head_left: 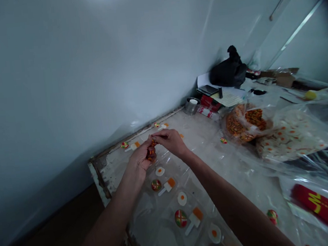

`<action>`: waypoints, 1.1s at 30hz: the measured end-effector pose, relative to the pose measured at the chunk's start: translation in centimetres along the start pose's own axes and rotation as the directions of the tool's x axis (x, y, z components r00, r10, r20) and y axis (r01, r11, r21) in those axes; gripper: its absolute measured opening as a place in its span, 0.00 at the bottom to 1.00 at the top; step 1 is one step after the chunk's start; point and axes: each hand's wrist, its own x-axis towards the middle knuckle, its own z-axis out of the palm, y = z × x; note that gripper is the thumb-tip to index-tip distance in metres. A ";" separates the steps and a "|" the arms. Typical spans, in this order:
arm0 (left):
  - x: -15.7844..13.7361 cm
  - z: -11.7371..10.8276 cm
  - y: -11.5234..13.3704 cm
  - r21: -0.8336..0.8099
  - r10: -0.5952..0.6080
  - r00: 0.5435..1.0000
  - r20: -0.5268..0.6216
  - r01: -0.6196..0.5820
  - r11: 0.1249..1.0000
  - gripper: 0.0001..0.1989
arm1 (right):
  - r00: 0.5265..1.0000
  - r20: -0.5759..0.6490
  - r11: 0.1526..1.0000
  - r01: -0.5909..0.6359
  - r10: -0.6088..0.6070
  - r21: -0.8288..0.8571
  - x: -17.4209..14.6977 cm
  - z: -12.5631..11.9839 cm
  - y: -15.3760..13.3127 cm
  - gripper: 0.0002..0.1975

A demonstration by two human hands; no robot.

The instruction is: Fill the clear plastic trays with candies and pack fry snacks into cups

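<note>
My left hand [140, 156] is closed around several small orange-and-brown pieces [151, 153], which show between its fingers. My right hand [173, 140] pinches at the left fingertips; what lies in that pinch is too small to make out. Below both hands, clear plastic sheets or trays lie on the table [207, 151] with little food-shaped pieces in groups. Each group has a fried-egg piece [182, 198], a round red-and-green piece [180, 218] and an orange-and-white popsicle piece [195, 219]. Farther back, another popsicle piece [135, 145] lies beside a round piece [124, 145].
Right of my arms stand an open plastic bag of orange pieces [236, 125] and a bag of egg pieces [293, 137]. A red packet [323, 206] lies nearer. Along the wall are a metal tin [192, 106], papers and a black bag [228, 72].
</note>
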 end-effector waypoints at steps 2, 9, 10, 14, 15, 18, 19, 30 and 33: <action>0.4 0.2 -0.2 -0.095 -0.041 0.997 -0.061 0.035 0.995 0.15 | 0.998 -0.067 1.000 0.018 -0.018 -0.010 -0.7 0.7 -0.5 0.09; -0.2 0.3 0.2 -0.445 -0.181 0.972 -0.151 0.097 0.890 0.12 | 0.981 -0.070 0.936 -0.150 0.182 0.319 -1.4 2.3 -0.6 0.12; -0.5 0.2 0.4 -0.451 -0.186 0.972 -0.144 0.103 0.887 0.12 | 0.971 -0.041 0.897 -0.202 0.236 0.392 -0.9 2.3 -0.2 0.14; -1.3 -0.7 1.7 -0.468 -0.189 0.966 -0.174 0.088 0.879 0.10 | 0.920 -0.149 0.896 -0.299 0.361 0.327 3.2 2.0 2.4 0.14; -1.4 -1.2 2.1 -0.474 -0.199 0.961 -0.194 0.086 0.876 0.08 | 0.913 -0.222 0.931 -0.298 0.343 0.211 4.7 1.8 3.1 0.14; -1.8 -2.9 3.2 -0.537 -0.258 0.954 -0.154 0.138 0.832 0.02 | 0.945 -0.272 0.914 -0.266 0.183 -0.308 8.9 1.5 4.9 0.15; -2.0 -3.5 3.5 -0.564 -0.273 0.955 -0.115 0.163 0.809 0.04 | 0.961 -0.233 0.866 -0.240 0.148 -0.439 10.0 1.5 5.5 0.15; -6.0 -3.7 4.3 -0.603 -0.273 0.958 -0.092 0.164 0.780 0.08 | 0.978 -0.078 0.661 -0.190 0.195 -0.726 11.9 2.5 5.8 0.19; -8.3 -2.9 3.7 -0.646 -0.313 0.942 -0.119 0.166 0.745 0.10 | 0.976 -0.067 0.641 -0.188 0.209 -0.744 11.8 2.0 4.8 0.18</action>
